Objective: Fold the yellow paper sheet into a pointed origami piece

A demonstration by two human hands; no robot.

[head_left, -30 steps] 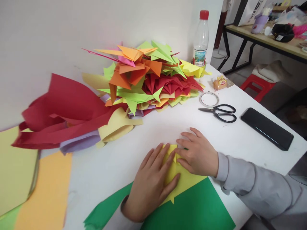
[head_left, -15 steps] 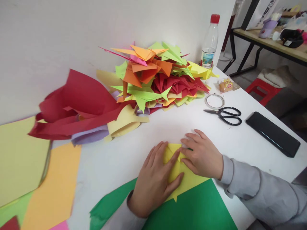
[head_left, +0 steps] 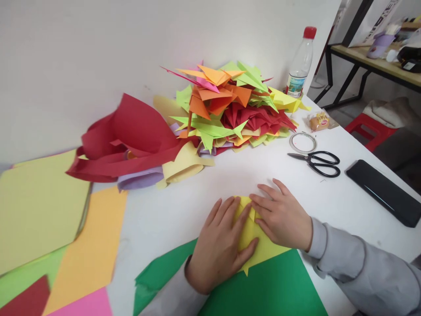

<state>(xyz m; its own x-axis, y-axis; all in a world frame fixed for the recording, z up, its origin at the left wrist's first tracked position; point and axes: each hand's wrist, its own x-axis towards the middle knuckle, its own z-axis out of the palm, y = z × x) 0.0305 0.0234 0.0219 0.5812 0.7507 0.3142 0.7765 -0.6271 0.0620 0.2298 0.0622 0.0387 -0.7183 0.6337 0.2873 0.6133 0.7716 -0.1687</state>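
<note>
A folded sheet of yellow paper [head_left: 269, 242] lies in front of me, partly over a green sheet [head_left: 272, 285]. My left hand [head_left: 222, 241] rests flat on its left side, fingers stretched out and thumb apart. On the upper right of the paper, my right hand [head_left: 284, 215] touches a small folded flap [head_left: 251, 214] with its fingertips, fingers spread. The index fingers nearly meet at that fold. Part of the yellow paper is hidden beneath both hands.
Behind the hands stands a pile of folded coloured paper [head_left: 226, 101], with a curled red sheet [head_left: 138, 131] to its left. Flat sheets [head_left: 39, 210] lie at the left. Scissors [head_left: 317, 163], a tape roll [head_left: 303, 142], a phone [head_left: 384, 192] and a bottle [head_left: 299, 70] are at the right.
The view has shifted left, so the things on the table appear further right. My right hand's fingers have come slightly nearer to my left index finger, at the top of the yellow paper.
</note>
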